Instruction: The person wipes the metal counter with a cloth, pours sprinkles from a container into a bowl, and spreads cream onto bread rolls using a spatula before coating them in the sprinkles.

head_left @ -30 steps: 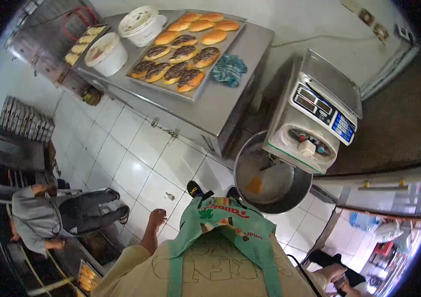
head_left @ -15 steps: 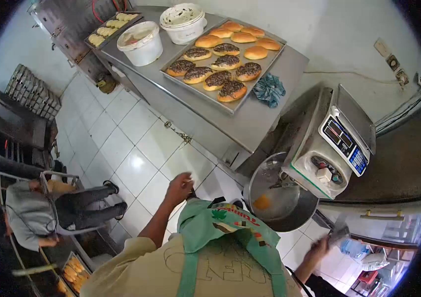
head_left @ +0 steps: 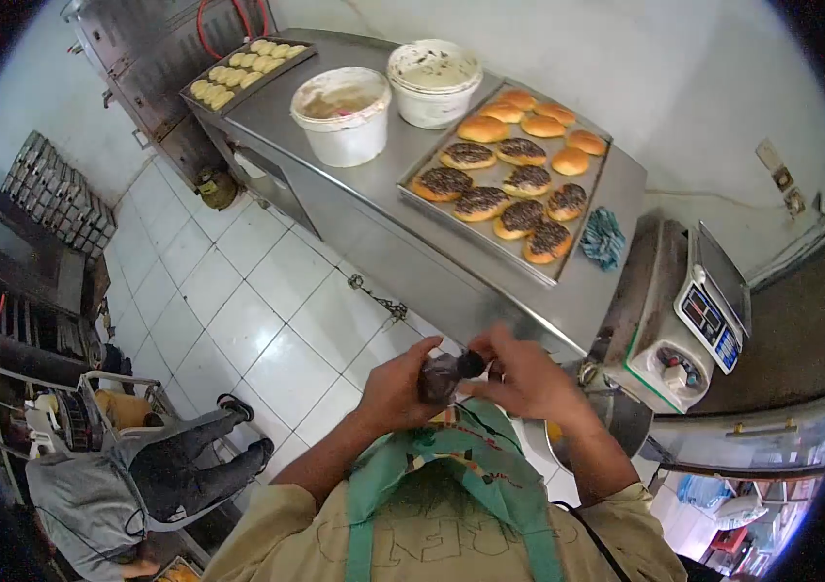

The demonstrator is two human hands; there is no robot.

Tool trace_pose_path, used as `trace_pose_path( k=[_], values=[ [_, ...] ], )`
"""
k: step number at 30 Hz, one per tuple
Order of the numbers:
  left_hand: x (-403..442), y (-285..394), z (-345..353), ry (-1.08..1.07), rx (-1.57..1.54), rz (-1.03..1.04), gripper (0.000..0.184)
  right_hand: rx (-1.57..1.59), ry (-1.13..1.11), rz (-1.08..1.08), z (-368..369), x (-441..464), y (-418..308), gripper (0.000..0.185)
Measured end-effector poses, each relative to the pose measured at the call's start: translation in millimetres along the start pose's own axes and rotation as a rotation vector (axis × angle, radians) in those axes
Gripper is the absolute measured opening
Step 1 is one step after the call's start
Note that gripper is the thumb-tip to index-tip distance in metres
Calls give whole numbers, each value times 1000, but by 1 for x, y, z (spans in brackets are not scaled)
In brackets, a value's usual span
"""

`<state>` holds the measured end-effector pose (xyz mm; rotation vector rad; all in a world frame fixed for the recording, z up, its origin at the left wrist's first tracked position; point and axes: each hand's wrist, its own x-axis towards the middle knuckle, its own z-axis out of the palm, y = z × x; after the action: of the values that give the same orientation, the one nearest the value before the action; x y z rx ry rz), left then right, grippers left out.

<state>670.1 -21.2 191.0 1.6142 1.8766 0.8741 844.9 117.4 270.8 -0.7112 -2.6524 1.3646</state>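
In front of my chest, my left hand is wrapped round a small, dark, see-through bottle. The bottle leans to the right, and its black cap points at my right hand. The thumb and fingers of that hand close about the cap, slightly blurred. What is inside the bottle I cannot make out. Beyond my hands, a baking tray on the steel table holds oval buns, the nearer ones topped with dark sprinkles and the farther ones plain.
Two white buckets stand left of the tray. A crumpled blue cloth lies by its right corner. A digital scale sits at right above a large metal bowl. Another person is at the lower left.
My right hand has come in from the lower right with the bottle. My left hand has moved right and now holds it. The view has shifted, and the tray appears lower and farther right.
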Motion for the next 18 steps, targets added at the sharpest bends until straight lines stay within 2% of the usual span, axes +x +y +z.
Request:
trace_pose_path(
  k=[1,4,5,10,14,16,17,18],
  values=[
    [-4,-12,-2,138,-92,20,81,41,-6,48,-3,10,-8,47],
    [1,-31,-10,320,21,94,67,-129,15,29,15,48,-13,43],
    [5,-36,-16,326,28,77,66,-99,78,-38,19,58,-12,40],
    [35,-59,-48,390,104,3,66,-102,-23,-220,8,127,-12,33],
    [77,-79,-83,335,-36,-46,67,-130,-132,-417,-18,191,-14,31],
    [92,-90,-95,294,-186,-129,68,-217,-313,-493,-44,222,-25,34],
    [99,-98,-106,191,-231,-182,71,-265,-402,-533,-58,238,-27,35],
    [110,-102,-118,152,-245,-169,71,-231,-380,-709,-70,256,-26,37]
  ],
)
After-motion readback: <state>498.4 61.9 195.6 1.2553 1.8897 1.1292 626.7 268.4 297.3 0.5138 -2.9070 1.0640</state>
